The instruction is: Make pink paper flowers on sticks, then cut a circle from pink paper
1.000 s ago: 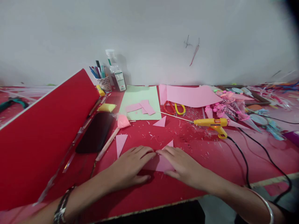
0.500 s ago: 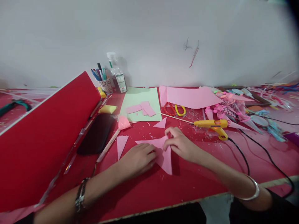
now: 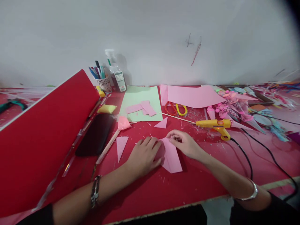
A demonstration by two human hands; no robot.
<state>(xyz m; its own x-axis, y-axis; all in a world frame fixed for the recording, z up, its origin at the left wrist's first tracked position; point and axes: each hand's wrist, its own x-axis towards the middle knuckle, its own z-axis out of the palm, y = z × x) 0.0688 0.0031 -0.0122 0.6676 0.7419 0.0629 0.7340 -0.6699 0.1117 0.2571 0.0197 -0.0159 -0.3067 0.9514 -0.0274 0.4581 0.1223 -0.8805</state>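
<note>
A piece of pink paper [image 3: 172, 159] lies on the red tabletop between my hands, its lower end pointed and creased. My left hand [image 3: 146, 154] rests over the paper's left side, fingers slightly spread and bent, hiding that part. At the paper's top edge, my right hand [image 3: 185, 143] pinches it between thumb and fingers. Two small pink paper triangles lie close by: one triangle [image 3: 122, 147] left of my left hand, another triangle [image 3: 161, 123] beyond the paper.
A yellow glue gun [image 3: 213, 124] with a black cord lies to the right, near scissors [image 3: 177, 109]. Behind are a green sheet [image 3: 140, 92] and a large pink sheet [image 3: 192, 97]. Leftward are a black phone [image 3: 95, 136], a slanted red board [image 3: 47, 137] and a pen cup [image 3: 104, 84].
The paper's near side has swung right and now shows a folded-looking, wider lower end. My left hand has spread its fingers farther over it. My right hand has shifted slightly right.
</note>
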